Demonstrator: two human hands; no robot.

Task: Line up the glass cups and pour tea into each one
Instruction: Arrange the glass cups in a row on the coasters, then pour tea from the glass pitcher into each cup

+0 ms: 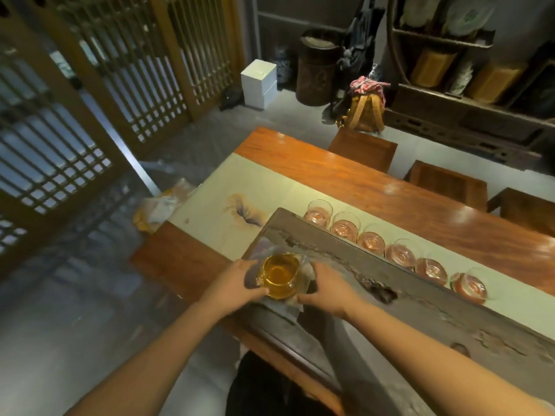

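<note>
As arms extend, fingers point(255, 291) cupping pitcher point(279, 276)

You see amber tea in the clear glass pitcher point(280, 277) — beside it a grey stone tea tray point(330, 244), pale green runner point(228, 181), reddish-orange table point(375, 178).

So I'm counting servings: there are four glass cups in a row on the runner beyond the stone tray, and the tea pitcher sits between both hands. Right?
Not quite: the head view shows six glass cups in the row, not four. The rest holds: they stand on the runner beyond the stone tray, with the tea pitcher between the left hand and right hand.
</note>
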